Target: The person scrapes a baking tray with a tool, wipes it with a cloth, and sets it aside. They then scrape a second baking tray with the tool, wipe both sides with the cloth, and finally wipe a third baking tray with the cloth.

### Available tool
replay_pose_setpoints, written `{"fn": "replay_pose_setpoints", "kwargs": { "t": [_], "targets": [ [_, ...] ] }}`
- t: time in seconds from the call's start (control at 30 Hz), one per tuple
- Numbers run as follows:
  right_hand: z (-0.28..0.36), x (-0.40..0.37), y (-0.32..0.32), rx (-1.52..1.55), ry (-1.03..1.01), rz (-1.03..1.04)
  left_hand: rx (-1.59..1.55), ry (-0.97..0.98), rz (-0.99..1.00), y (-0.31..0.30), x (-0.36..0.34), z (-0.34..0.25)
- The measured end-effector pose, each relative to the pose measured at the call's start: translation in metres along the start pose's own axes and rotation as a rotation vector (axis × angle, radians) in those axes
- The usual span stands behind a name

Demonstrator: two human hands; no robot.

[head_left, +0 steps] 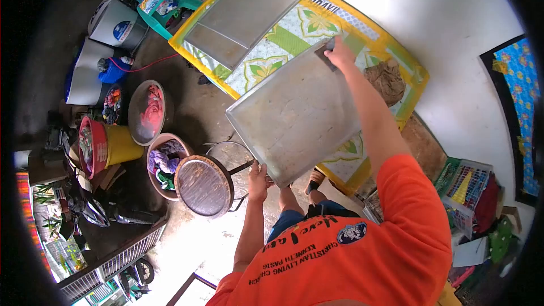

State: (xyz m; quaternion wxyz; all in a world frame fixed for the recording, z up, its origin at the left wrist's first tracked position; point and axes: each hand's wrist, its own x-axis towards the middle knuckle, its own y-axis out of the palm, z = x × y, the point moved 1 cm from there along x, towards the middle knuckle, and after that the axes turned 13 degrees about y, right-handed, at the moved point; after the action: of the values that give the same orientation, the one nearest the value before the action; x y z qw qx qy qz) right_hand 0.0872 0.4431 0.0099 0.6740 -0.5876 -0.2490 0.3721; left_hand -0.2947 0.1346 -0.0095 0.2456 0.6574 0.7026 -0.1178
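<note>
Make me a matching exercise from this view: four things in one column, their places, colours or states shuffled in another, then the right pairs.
1. Plastic chair
2. Round stool
3. Brown cloth
4. Rectangular panel nearest the wearer

A. Crumpled on the patterned tablecloth
B. Both the left hand and right hand are on it
C. Green
D. Between the left hand and the basin of purple clothes

Pairs: 1-C, 2-D, 3-A, 4-B

the single view looks from the wearer's head, forward and steeply down past the orange shirt (362,238), about arm's reach from the tray (294,113), wide enough to include floor (195,93) and wall (453,39).
</note>
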Motion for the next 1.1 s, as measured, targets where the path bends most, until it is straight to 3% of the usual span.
{"fn": "replay_pose_setpoints", "kwargs": {
  "t": [0.1,0.13,0.23,0.27,0.37,0.4,0.5,0.57,0.63,0.73,0.97,1.0,1.1],
  "targets": [
    [-0.010,0.004,-0.008,0.206,0.115,0.006,0.004,-0.042,-0.013,0.008,-0.005,-0.016],
    [-0.015,0.007,-0.028,0.319,0.262,0.133,0.004,-0.044,-0.005,0.006,-0.005,-0.014],
    [-0.012,0.010,-0.020,0.368,0.352,0.110,-0.002,-0.046,0.023,0.000,-0.001,-0.010],
    [-0.001,0.001,-0.007,0.245,0.221,-0.050,-0.016,-0.049,0.036,0.001,-0.002,-0.011],
    [0.002,0.001,-0.006,0.166,0.166,-0.076,-0.045,-0.071,0.068,-0.002,0.000,-0.010],
    [-0.006,0.010,-0.017,0.305,0.289,0.045,-0.050,-0.077,0.075,-0.003,0.001,-0.009],
    [-0.010,0.017,-0.016,0.286,0.293,0.104,0.004,-0.083,0.081,-0.003,0.002,-0.014],
    [0.009,-0.002,0.007,0.057,0.129,0.039,0.011,-0.091,0.084,-0.003,0.004,-0.014],
    [0.006,-0.009,0.004,0.213,0.153,0.123,0.011,-0.099,0.091,-0.004,0.003,-0.012],
    [-0.004,-0.022,-0.004,0.418,0.431,0.038,-0.001,-0.091,0.113,-0.010,0.005,-0.010],
    [0.062,-0.185,0.027,0.276,-0.340,0.084,0.012,-0.114,0.128,-0.009,0.005,-0.009],
    [0.048,-0.163,0.030,0.254,-0.205,0.119,0.028,-0.121,0.140,-0.010,0.004,-0.010],
    [-0.016,-0.087,-0.005,0.445,0.239,-0.101,0.047,-0.128,0.146,-0.011,0.004,-0.016]
  ]
}}
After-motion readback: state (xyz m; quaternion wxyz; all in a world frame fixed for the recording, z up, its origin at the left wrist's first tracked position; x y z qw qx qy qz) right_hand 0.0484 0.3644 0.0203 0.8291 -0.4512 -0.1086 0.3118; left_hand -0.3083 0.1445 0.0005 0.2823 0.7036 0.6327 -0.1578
